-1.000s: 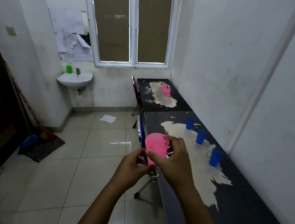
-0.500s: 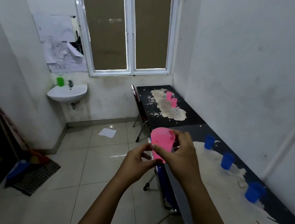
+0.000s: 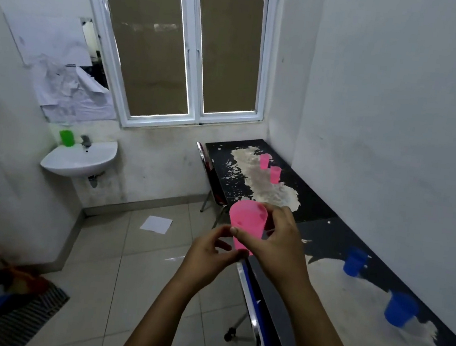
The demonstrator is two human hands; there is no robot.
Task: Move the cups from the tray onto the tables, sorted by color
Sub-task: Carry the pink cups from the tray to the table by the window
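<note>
Pink cup sits in mid-air between both hands, over the floor just left of the near surface: the right hand pinches its side, the left hand pinches its base. Such light fingertip holds could let it slip before reaching the far surface with its two pink cups.

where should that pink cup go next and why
Probably carry the pink cup, held in the right hand with the left hand at its base, on to the far table: two pink cups stand there, while the near table holds blue cups.
</note>
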